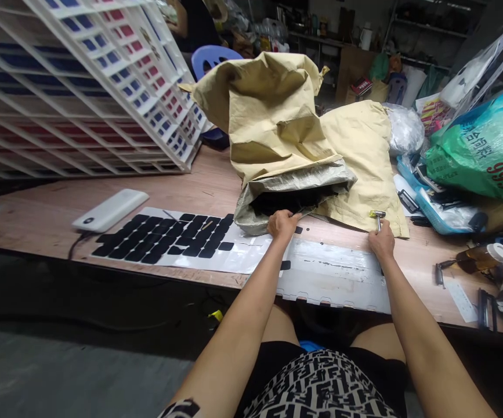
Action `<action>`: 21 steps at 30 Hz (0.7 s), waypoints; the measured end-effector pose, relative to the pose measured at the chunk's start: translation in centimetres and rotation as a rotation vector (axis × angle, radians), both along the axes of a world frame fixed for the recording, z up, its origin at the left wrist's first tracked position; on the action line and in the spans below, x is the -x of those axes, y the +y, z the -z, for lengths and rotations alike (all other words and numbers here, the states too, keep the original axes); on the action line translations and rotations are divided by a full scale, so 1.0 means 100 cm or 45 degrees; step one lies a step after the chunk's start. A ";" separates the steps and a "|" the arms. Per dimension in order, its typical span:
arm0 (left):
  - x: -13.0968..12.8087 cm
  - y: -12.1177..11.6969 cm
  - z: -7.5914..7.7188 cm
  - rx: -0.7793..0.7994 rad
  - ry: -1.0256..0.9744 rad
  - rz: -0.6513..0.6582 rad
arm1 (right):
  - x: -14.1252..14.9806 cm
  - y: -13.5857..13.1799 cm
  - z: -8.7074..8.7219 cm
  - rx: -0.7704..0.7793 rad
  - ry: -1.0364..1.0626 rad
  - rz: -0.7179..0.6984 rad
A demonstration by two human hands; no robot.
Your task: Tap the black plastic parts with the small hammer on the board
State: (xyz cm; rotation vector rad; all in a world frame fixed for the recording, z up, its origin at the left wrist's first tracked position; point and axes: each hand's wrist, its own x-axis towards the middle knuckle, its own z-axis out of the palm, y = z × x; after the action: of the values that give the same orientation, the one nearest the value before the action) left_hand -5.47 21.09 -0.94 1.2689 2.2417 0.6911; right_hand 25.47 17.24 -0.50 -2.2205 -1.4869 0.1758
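Observation:
My left hand [282,225] is closed at the lower lip of a tan paper sack [277,139], its fingers gripping the edge. The sack lies with its grey-lined mouth toward me, and what is inside is too dark to make out. In my right hand [382,239] is a small hammer [378,216], its yellow-and-metal head pointing up and away from me. Beneath and between my hands lies a grey plate [338,273] with a notched front edge. Left of it, a white sheet [238,255] carries several rows of black rounded pieces [155,238].
A second tan sack [359,157] lies behind my right hand. White plastic crates [147,87] stand at the left, near a white box-shaped device [111,209]. To the right are a blue tray [438,209], a green bag [481,145] and a bottle of brown liquid [477,258].

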 end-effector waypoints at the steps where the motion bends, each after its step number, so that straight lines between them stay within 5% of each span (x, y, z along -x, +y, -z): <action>1: 0.000 -0.008 0.000 -0.042 0.006 0.023 | 0.000 0.000 0.000 -0.005 0.005 0.001; 10: -0.062 -0.099 0.013 -0.364 -0.087 0.631 | 0.001 -0.002 0.000 -0.024 0.026 -0.004; 21: -0.085 -0.099 0.023 -0.354 -0.064 0.807 | 0.001 -0.005 0.000 -0.031 0.072 0.003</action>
State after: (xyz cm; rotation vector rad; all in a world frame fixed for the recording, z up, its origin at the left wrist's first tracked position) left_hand 3.02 11.16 -3.21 1.9383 1.5865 0.7777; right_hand 25.40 16.73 -0.47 -2.1798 -1.4485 0.2169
